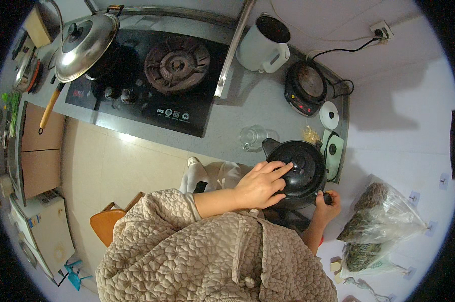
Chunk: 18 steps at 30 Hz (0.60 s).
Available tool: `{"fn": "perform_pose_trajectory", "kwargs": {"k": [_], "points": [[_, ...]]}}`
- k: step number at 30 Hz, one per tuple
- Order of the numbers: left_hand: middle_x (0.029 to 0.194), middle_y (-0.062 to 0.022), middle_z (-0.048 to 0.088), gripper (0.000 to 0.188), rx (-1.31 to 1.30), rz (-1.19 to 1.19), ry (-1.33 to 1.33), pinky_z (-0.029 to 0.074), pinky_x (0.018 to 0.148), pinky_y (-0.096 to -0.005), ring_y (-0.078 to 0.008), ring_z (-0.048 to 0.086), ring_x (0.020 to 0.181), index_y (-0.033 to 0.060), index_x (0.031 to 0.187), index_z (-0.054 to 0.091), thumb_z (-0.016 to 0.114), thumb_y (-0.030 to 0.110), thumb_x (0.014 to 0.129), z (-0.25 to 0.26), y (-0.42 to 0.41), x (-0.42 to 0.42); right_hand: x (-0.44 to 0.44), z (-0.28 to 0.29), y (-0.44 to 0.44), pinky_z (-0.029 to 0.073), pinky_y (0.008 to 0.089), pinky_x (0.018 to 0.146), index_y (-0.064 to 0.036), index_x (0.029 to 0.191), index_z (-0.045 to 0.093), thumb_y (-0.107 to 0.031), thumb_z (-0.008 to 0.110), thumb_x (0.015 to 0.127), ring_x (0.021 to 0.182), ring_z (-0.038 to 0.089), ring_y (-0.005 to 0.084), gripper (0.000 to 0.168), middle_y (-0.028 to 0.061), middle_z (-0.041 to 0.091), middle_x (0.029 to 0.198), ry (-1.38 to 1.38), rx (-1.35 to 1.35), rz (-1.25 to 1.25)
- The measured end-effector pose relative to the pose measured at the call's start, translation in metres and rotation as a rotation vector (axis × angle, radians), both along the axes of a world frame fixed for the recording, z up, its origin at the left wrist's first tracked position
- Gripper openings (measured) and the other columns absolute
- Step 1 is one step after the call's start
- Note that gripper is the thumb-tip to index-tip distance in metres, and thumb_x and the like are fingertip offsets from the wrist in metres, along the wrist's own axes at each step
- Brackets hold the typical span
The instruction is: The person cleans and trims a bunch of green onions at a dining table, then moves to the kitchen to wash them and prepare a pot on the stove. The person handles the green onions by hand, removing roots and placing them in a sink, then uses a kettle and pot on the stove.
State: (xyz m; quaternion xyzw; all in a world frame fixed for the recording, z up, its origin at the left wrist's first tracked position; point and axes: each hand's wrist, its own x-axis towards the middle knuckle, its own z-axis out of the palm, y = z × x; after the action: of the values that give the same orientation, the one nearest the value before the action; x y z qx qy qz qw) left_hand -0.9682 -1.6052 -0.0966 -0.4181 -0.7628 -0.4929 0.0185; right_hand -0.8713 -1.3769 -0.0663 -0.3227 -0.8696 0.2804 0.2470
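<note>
A black lidded pot with a side spout, its body [320, 179] dark and speckled, is in front of me by the counter's near edge. My left hand [259, 185] lies over the left side of its lid [307, 179], fingers spread. One fingertip touches the round lid knob [295, 166]. At the pot's lower right, my right hand [327, 205] grips the short black side handle [327, 198]. The spout [270, 146] points up and left, close to a clear glass mug [256, 138]. The lid covers the pot's inside.
Behind the pot are a small electric hotplate [306, 87] with lit red lights, a white lid [329, 115] and a white kettle [261, 47]. A gas hob [144, 105] holds a lidded wok [85, 47] at left. Plastic bags of dried plants [382, 215] hang at right.
</note>
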Motion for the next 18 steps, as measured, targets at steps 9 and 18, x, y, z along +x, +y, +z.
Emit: {"fn": "perform_pose_trajectory", "kwargs": {"k": [9,18], "points": [[0.122,-0.0100,0.051,0.020,0.099,0.061,-0.138,0.036,0.086,-0.0407,-0.0289,0.046,0.110,0.0080,0.086,0.057,0.065,0.021,0.072,-0.004,-0.002,-0.011,0.007,-0.024,0.014,0.039,0.0259,0.061,-0.003,0.074,0.054,0.000,0.066,0.062,0.064,0.046,0.0123,0.017,0.0006,0.050,0.070,0.166,-0.168,0.045],[0.100,-0.0124,0.056,0.029,-0.072,0.597,-0.775,0.047,0.060,-0.0297,-0.0168,0.058,0.065,0.0011,0.104,0.052,0.062,0.016,0.081,-0.176,-0.005,-0.021,0.022,-0.075,0.032,0.040,0.0253,0.061,-0.003,0.076,0.053,0.002,0.064,0.065,0.065,0.047,0.0112,0.016,0.0009,0.051,0.072,0.345,-0.328,-0.050]]}}
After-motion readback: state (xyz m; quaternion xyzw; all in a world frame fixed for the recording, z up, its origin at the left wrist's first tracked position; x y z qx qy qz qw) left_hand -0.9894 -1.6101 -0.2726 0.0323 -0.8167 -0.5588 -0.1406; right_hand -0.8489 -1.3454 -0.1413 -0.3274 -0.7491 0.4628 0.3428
